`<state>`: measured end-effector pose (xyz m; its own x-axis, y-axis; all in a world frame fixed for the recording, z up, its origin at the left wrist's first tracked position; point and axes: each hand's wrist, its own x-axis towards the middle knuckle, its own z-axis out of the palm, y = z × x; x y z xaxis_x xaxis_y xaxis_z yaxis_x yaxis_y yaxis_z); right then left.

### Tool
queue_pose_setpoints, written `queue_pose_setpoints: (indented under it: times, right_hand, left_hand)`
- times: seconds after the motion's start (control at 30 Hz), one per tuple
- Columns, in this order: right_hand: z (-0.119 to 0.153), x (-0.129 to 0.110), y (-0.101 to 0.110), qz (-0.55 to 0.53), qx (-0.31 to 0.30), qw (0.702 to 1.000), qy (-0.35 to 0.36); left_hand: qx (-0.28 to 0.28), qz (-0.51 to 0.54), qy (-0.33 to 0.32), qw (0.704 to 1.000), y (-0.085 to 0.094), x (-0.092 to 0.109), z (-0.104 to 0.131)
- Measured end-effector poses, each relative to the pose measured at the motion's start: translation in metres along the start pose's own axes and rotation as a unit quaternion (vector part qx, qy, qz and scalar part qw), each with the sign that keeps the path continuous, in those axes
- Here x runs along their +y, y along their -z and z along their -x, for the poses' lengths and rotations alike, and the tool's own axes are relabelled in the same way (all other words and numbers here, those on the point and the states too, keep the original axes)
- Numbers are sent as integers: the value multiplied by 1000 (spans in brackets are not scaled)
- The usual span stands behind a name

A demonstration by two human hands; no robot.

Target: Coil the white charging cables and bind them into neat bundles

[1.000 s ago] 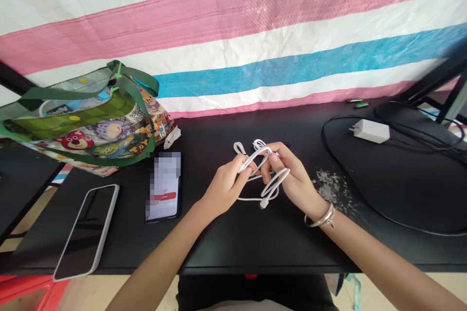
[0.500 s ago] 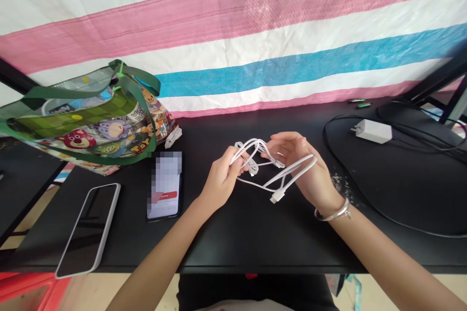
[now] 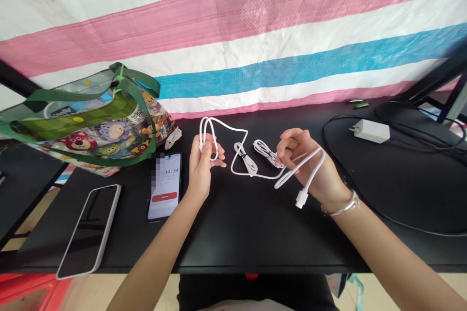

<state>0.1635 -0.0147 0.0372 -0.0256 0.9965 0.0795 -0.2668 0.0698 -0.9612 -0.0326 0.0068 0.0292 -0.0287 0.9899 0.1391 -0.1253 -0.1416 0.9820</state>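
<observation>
A white charging cable (image 3: 239, 129) stretches between my two hands above a black table. My left hand (image 3: 200, 167) pinches a few of its loops between thumb and fingers. On the other side, my right hand (image 3: 310, 167) has curled fingers closed on the cable, with a loop lying across the wrist side and the plug (image 3: 301, 198) dangling below. Behind the slack part, a bundled white cable (image 3: 246, 159) with a dark tie lies on the table. A second tied cable bundle (image 3: 265, 151) is beside it, close to my right fingers and partly hidden by them.
Left of my hands lie a lit phone (image 3: 166, 187) and a dark-screened phone (image 3: 89, 231) in a pale case. A green-handled cartoon bag (image 3: 109, 131) stands behind them. At right are a white power adapter (image 3: 372, 131) and a coiled black cord (image 3: 324, 136). Striped sheeting (image 3: 233, 73) hangs behind.
My hands have moved apart, the left going leftward with its loops, and the cable between them has spread out. The two tied bundles now show clearly on the table.
</observation>
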Motion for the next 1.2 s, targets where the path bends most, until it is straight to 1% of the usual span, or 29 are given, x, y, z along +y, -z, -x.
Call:
queue_pose_setpoints:
  times: [0.13, 0.27, 0.33, 0.47, 0.57, 0.63, 0.7, 0.8, 0.97, 1.07, 1.2]
  right_hand:
    - [5, 3, -7, -2, -57, 998, -40]
    - [8, 10, -11, 27, -88, 995, -40]
    - [8, 13, -11, 56, -113, 991, -42]
    - [7, 17, -11, 142, -165, 975, -38]
    - [6, 19, -13, 198, -176, 964, 0]
    - [7, 20, -15, 206, -174, 963, 14]
    - [8, 20, -16, 185, -178, 966, -6]
    - [11, 21, -19, 119, -176, 976, -44]
    - [12, 22, -23, 19, -145, 986, -81]
    - [13, 22, -25, -11, -136, 984, -115]
    - [14, 24, -27, -21, -131, 980, -148]
  left_hand:
    - [-62, 5, -2, 998, -3, 1, 6]
    - [-136, 24, 7, 990, -8, 1, 14]
    - [-163, 30, 18, 986, -9, 1, 16]
    - [-186, 44, 33, 981, -9, 3, 18]
    - [-186, 36, 40, 981, -9, 3, 17]
    - [-185, 18, 41, 982, -9, 4, 16]
    - [-185, -3, 38, 982, -8, 3, 15]
    - [-190, -36, 26, 981, -8, 2, 15]
    - [-205, -92, -32, 974, -7, -3, 16]
    - [-204, -136, -73, 967, -8, -4, 18]
    - [-203, -206, -114, 951, -9, -5, 19]
